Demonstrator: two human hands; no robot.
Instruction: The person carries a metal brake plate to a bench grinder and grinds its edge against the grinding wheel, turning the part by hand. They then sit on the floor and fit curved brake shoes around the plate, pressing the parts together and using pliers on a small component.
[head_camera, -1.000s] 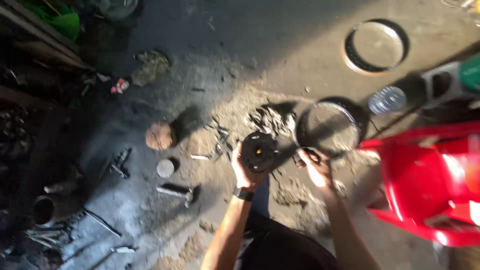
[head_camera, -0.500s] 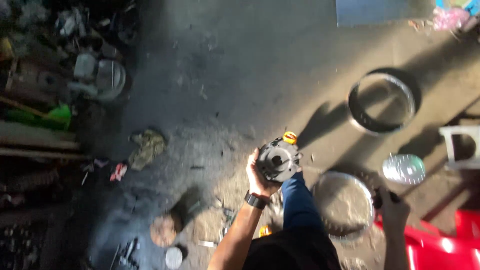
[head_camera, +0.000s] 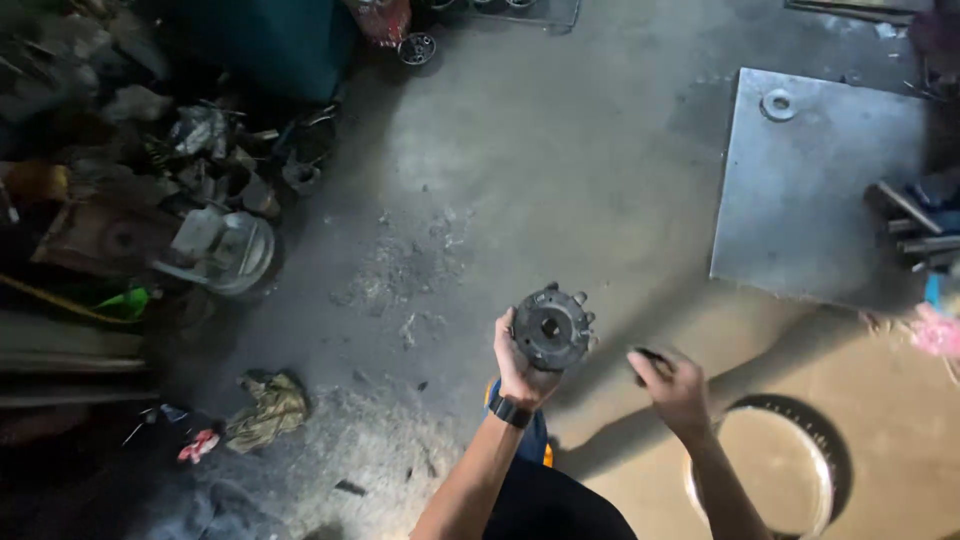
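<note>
- Grey concrete floor (head_camera: 560, 170) filled the view from above, dusty and stained, shaded at the upper left and sunlit tan at the lower right.
- The left hand (head_camera: 520, 365) was clamped around the lower edge of a round, dark metal hub (head_camera: 552, 327), held up in front of the body above the floor, its toothed rim and centre hole facing the camera.
- A dark watch (head_camera: 509, 410) sat on that wrist.
- The right hand (head_camera: 672, 385) hung just to the right of the hub, apart from it, fingers curled around something small and dark; it was too blurred to tell what, or how firmly it was gripped.
- Judging from the grip, handling this part well would call for keeping the palm under the heavy rim and the thumb clear of the teeth, with the face kept level so the centre hole stayed readable.
- The free hand would do best approaching from the side, not across the teeth.
- Below the right forearm lay a round toothed metal ring (head_camera: 778, 470) on the sunlit floor, near the feet.
- A flat grey metal sheet (head_camera: 820, 190) lay at the upper right, with a small washer-like ring (head_camera: 778, 103) on it.
- A heap of scrap parts (head_camera: 200, 230) crowded the left side, and a crumpled rag (head_camera: 268, 408) lay in front of it.
- Loose grit and scattered debris lay on the floor around and beneath the hands; a small dropped piece could be hard to find there.
</note>
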